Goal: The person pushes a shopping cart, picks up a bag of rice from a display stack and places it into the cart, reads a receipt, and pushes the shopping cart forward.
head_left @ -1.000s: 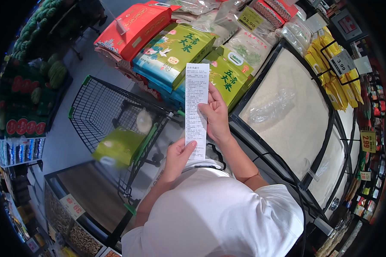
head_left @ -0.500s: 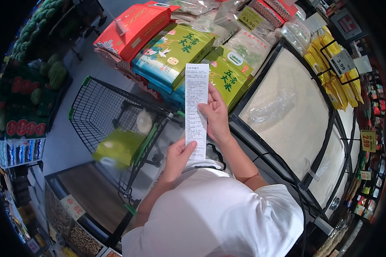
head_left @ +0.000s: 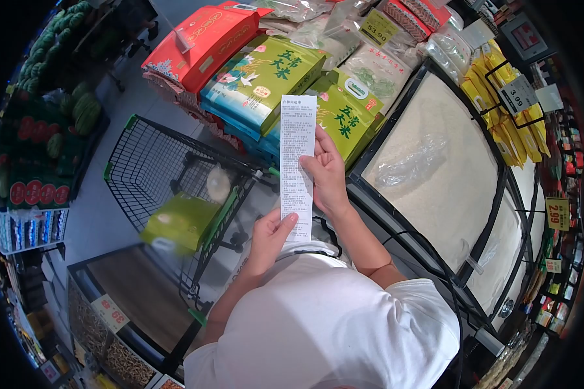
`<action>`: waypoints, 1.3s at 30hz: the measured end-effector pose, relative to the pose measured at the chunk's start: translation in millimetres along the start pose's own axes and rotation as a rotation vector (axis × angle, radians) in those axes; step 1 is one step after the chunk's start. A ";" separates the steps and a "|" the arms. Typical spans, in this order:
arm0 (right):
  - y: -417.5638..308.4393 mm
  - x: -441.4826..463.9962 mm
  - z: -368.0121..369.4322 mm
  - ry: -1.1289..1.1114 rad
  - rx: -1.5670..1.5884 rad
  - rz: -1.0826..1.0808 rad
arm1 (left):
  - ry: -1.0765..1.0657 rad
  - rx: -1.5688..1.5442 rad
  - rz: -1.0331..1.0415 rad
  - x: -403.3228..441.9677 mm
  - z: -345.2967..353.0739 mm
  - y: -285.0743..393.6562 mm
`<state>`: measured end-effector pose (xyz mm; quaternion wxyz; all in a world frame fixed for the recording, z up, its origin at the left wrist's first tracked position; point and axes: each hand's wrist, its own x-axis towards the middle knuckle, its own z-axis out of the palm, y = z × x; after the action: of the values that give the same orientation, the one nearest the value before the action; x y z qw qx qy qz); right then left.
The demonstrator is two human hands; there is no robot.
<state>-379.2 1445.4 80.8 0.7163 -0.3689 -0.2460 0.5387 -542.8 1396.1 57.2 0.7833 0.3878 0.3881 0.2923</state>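
Note:
A long white printed receipt [head_left: 297,142] is held upright in front of me. My left hand [head_left: 272,236] pinches its lower left edge, with the thumb lying over the print. Higher up, on the right edge, my right hand [head_left: 324,172] grips the paper between thumb and fingers. Some fingers of both hands are hidden behind the receipt. Just beyond it lie green rice bags [head_left: 345,117] with Chinese lettering, partly covered by the paper.
To the left stands a wire shopping cart [head_left: 143,165] holding a green bag [head_left: 180,223]. A black-framed bin [head_left: 428,123] of pale grain is on the right. Red rice bags [head_left: 204,45] are stacked behind. Wooden-topped bins [head_left: 136,282] sit at lower left, near watermelons [head_left: 84,107].

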 end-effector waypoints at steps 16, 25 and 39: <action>2.7 -8.2 0.6 -0.030 0.035 0.042 | 0.006 -0.009 -0.005 -1.1 0.3 2.9; 4.7 -9.6 -0.5 -0.028 0.003 0.035 | 0.011 -0.008 -0.001 -2.4 0.6 2.2; 2.4 -7.5 -0.8 0.007 0.002 0.017 | 0.001 -0.017 0.007 -3.8 0.9 -0.1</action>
<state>-382.2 1438.4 78.7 0.7129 -0.3721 -0.2396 0.5439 -544.1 1392.8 59.0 0.7856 0.3821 0.3845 0.2984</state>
